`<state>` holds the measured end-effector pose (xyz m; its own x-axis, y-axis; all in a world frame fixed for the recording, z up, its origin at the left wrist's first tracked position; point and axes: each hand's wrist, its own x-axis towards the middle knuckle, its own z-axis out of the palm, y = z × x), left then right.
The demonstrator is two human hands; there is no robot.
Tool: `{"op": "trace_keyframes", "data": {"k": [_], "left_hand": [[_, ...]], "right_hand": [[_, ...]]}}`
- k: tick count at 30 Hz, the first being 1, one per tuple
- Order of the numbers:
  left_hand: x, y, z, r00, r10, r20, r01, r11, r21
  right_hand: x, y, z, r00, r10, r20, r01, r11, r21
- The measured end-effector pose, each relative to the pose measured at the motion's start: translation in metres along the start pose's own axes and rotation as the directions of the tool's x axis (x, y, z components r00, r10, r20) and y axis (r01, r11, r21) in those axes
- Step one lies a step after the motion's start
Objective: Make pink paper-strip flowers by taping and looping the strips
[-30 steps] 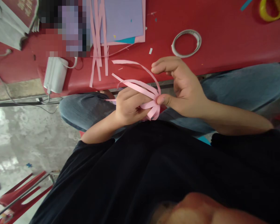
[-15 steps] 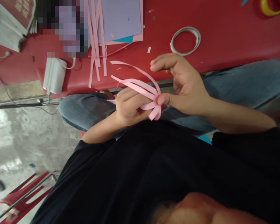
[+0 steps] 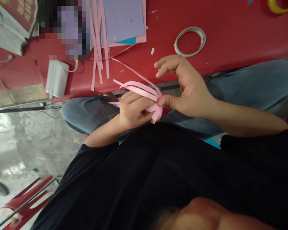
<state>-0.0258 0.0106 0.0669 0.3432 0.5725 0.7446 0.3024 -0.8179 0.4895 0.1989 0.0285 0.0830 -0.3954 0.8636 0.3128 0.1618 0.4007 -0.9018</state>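
A bunch of pink paper strips [image 3: 144, 92], joined at one end, is held above my lap. My left hand [image 3: 133, 110] is closed around it, with its fingers curled and strips passing over and under them. Several strips fan out to the left over the knuckles, and short looped ones hang below. My right hand [image 3: 188, 88] rests its thumb tip on the point where the strips meet. Its other fingers are raised, half bent and apart from the paper, gripping nothing. The inside of my left fist is hidden.
On the red table [image 3: 225, 28] lie a white tape ring [image 3: 203, 41], a yellow roll [image 3: 276, 9], loose pink strips [image 3: 93, 64] and a purple sheet [image 3: 123, 19]. A white adapter [image 3: 56, 78] with cables sits at the table's edge. A red plastic stool [image 3: 28, 199] lies lower left.
The topmost strip has straightened and now runs up to the left toward the table. My right thumb has shifted slightly left on the joined end, and its raised fingers have spread a little.
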Motion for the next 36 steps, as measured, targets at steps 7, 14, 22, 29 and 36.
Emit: {"op": "trace_keyframes", "data": {"k": [7,14,22,29,36], "left_hand": [[0.006,-0.009,-0.006,0.93,-0.309,-0.196,0.302,0.951,-0.067],[0.0,-0.03,0.002,0.729,-0.517,-0.449,0.397,0.853,-0.338],[-0.006,-0.01,0.005,0.649,-0.702,-0.294,0.499,0.684,-0.533],[-0.01,-0.006,0.005,0.667,-0.694,-0.27,0.5,0.686,-0.529],[0.003,-0.001,-0.013,0.75,-0.601,-0.276,0.509,0.791,-0.34]], "right_hand": [[0.005,0.0,0.0,0.816,-0.291,-0.5,0.266,0.956,-0.123],[-0.017,0.001,0.02,0.981,-0.17,-0.097,0.14,0.956,-0.259],[-0.004,0.021,0.035,0.994,-0.023,0.108,0.017,0.998,0.058],[-0.007,0.023,0.054,0.996,-0.091,-0.027,0.094,0.986,0.141],[-0.008,0.017,0.041,0.997,-0.068,0.036,0.069,0.997,-0.016]]}}
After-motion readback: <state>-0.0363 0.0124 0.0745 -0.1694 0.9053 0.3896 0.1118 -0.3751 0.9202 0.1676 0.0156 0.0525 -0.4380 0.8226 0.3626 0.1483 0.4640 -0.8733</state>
